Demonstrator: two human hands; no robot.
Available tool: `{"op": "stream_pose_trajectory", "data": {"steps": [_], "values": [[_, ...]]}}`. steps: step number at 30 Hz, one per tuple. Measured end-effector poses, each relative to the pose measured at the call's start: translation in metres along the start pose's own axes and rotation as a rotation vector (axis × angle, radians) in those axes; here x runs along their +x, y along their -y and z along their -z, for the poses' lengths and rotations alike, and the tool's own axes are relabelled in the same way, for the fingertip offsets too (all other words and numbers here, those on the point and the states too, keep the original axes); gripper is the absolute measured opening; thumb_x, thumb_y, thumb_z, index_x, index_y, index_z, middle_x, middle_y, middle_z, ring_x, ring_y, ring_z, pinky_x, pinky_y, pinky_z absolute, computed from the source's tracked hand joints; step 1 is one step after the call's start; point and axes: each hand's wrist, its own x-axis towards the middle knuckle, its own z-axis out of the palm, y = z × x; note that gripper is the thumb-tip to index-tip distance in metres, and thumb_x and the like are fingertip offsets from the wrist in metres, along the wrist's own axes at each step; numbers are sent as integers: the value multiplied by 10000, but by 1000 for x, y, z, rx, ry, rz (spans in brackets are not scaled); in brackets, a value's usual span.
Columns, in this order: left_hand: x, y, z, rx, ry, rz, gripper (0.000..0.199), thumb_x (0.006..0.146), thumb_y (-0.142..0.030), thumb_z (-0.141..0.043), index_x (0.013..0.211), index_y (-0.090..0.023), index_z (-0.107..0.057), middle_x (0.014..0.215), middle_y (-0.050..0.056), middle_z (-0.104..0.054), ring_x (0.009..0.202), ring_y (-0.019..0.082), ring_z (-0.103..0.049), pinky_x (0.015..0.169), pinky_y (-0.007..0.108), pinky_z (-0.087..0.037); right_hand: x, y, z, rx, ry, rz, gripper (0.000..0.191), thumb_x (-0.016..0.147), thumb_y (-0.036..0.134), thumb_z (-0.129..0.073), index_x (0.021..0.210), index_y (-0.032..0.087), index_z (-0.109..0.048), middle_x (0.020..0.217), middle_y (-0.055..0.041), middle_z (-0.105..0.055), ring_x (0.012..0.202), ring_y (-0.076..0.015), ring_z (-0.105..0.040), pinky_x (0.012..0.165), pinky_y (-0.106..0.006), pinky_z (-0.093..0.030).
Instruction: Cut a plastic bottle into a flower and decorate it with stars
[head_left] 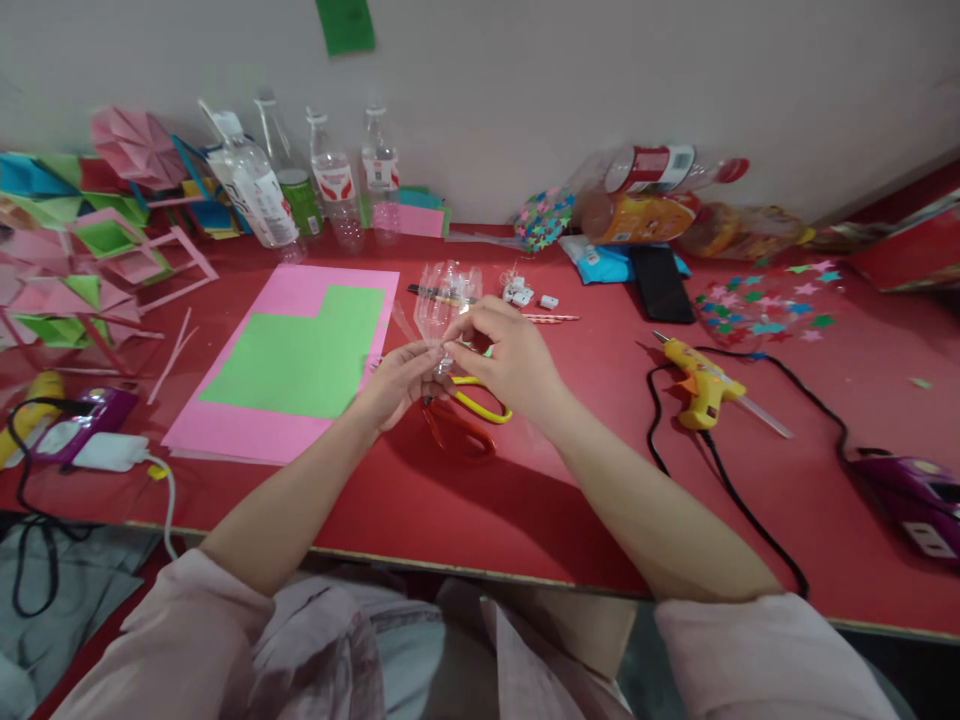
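Over the middle of the red table, my left hand [405, 382] and my right hand [508, 350] meet with fingers pinched on a clear cut plastic bottle [442, 290]. Its upper side is split into strips that fan out away from me, and its narrow end is partly hidden by my fingers. Just below my hands lie scissors with a yellow handle loop [491, 411] and a red handle loop [469, 440]; whether they are one pair or two I cannot tell. A dark, thin tool [424, 291] lies behind the bottle's strips.
Left of my hands, green paper [300, 350] rests on pink sheets [225, 432]. A yellow glue gun [697, 380] with a black cord lies right, near a phone [661, 285]. Bottles [335, 185] stand along the wall; folded paper shapes [105, 250] crowd the far left.
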Motion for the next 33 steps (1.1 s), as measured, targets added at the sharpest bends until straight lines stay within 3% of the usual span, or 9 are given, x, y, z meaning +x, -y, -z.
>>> {"op": "stream_pose_trajectory", "data": {"steps": [5, 12, 19, 25, 33], "values": [[-1, -2, -1, -53, 23, 27, 296, 664, -299, -752, 850, -113, -616, 671, 24, -669, 592, 122, -652, 573, 225, -517, 0, -3, -2, -153, -1, 116, 115, 800, 123, -529, 709, 193, -541, 758, -10, -486, 723, -146, -467, 675, -297, -381], [-1, -3, 2, -80, 30, 18, 240, 719, -316, -705, 819, -114, -623, 635, 18, -657, 564, 105, -641, 537, 187, -503, -2, -2, -4, -271, -28, 265, 171, 861, 198, -492, 707, 200, -567, 759, -36, -531, 741, -172, -488, 675, -316, -384], [0, -4, 6, -63, 20, 8, 224, 738, -321, -687, 803, -118, -618, 625, 20, -653, 566, 102, -638, 530, 180, -502, -5, -1, -9, -280, 27, 245, 208, 860, 182, -488, 671, 192, -572, 735, -40, -546, 732, -172, -485, 676, -317, -390], [-2, -8, 2, -14, 56, -14, 301, 680, -353, -727, 817, -111, -613, 622, 24, -652, 552, 114, -635, 538, 206, -504, -4, 5, -1, -102, -60, 152, 146, 864, 200, -521, 738, 195, -594, 733, -8, -559, 717, -142, -513, 666, -281, -400], [0, -3, 0, -64, -13, -37, 354, 647, -291, -751, 890, -144, -539, 667, -6, -648, 567, 106, -631, 555, 216, -508, -7, 8, -6, -249, -36, 200, 162, 885, 192, -484, 760, 197, -587, 780, -39, -577, 754, -164, -512, 696, -304, -408]]}}
